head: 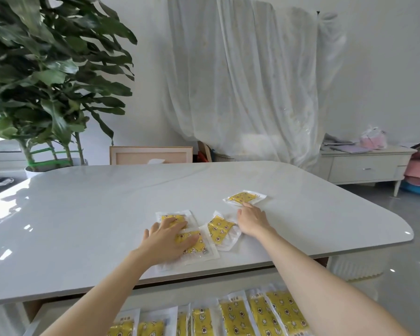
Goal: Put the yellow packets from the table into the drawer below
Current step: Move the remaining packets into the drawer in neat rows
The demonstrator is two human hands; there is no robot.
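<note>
- Head view: two yellow star-printed plastic packets [200, 244] are pressed by flat, spread left hand [166, 241], centre frame.
- One farther packet [244, 197] is touched by straight-fingered right hand [251, 219].

No text, brand or number legible anywhere, small dark characters on the white top strip of a yellow packet [126, 326] in the drawer [38, 320], too blurred to read, yellow packets [245, 198] on the table [107, 214] showing no readable wording
</note>
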